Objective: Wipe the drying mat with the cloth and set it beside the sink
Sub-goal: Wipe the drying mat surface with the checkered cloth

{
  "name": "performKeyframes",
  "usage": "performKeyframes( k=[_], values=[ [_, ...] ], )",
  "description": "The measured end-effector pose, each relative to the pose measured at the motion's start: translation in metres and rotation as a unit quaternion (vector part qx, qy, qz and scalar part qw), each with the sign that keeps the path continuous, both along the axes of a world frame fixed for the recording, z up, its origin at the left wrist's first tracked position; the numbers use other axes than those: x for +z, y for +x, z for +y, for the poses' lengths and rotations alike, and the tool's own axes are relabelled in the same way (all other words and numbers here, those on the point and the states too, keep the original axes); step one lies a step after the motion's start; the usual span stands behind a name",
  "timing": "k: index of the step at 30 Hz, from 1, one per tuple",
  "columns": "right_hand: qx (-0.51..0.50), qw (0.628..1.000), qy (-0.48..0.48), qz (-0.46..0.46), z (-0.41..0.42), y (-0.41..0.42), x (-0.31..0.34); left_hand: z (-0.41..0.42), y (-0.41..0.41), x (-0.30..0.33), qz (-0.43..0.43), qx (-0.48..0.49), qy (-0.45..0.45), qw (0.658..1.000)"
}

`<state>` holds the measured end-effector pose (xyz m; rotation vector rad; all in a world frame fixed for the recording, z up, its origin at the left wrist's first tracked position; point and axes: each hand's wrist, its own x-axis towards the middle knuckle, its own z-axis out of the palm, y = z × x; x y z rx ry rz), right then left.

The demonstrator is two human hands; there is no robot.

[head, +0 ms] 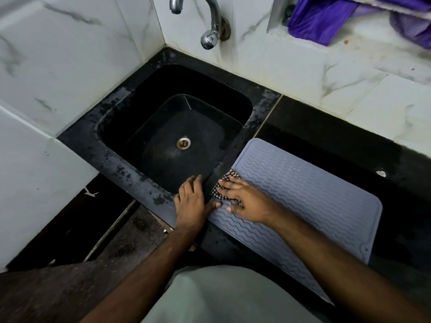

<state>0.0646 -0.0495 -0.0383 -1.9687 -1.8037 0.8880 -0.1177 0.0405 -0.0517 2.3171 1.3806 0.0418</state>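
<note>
Mostly hidden: cloth (225, 185) under right hand (247, 201) (mat (303, 194) corner).

Both forearms bare, no sleeves, watch or rings visible. Pale grey-green garment (224, 297) near bottom edge, probably a shirt; view's cropped.

Checked cloth (227, 183) on grey mat (303, 194)

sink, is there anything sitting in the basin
No, the sink basin shows only its drain; the cloth lies on the drying mat beside it.
</note>
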Motion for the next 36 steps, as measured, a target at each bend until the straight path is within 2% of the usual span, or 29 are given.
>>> performKeyframes(
  k=[3,7,10,12,15,18,22,25,31,34,36],
  values=[
    [-0.025,0.999,0.022,0.002,0.005,0.002,0.0,0.0,0.002,0.001,-0.005,-0.01,0.016,1.0],
    [-0.035,0.998,0.009,-0.051,0.015,-0.011,0.006,-0.001,0.004,0.002,-0.003,-0.009,0.017,1.0],
    [-0.062,0.996,0.038,-0.061,0.006,-0.015,0.01,0.0,0.004,0.003,-0.005,-0.02,0.013,1.0],
    [-0.04,0.994,0.02,-0.103,-0.006,-0.02,0.01,0.002,0.004,0.004,-0.016,-0.07,0.004,0.997],
    [-0.013,0.987,-0.017,-0.16,-0.007,-0.028,0.01,0.012,0.004,0.01,-0.083,-0.2,-0.012,0.976],
    [0.024,0.988,-0.052,-0.14,0.002,-0.026,0.015,0.032,0.018,0.022,-0.143,-0.294,-0.115,0.938],
    [0.08,0.982,-0.057,-0.164,-0.002,-0.01,0.022,0.04,0.06,0.027,-0.061,-0.367,-0.137,0.918],
    [0.055,0.979,-0.029,-0.194,-0.009,-0.014,0.018,0.041,0.077,0.02,0.009,-0.408,-0.104,0.907],
    [0.016,0.979,-0.014,-0.202,-0.018,-0.015,0.015,0.045,0.075,0.013,0.051,-0.413,-0.049,0.908],
    [-0.05,0.99,-0.069,-0.116,-0.029,0.006,0.019,0.047,0.079,0.016,0.076,-0.425,-0.028,0.901],
    [-0.067,0.989,-0.09,-0.1,-0.041,0.021,0.02,0.047,0.08,0.018,0.085,-0.429,-0.021,0.899]
  ],
)
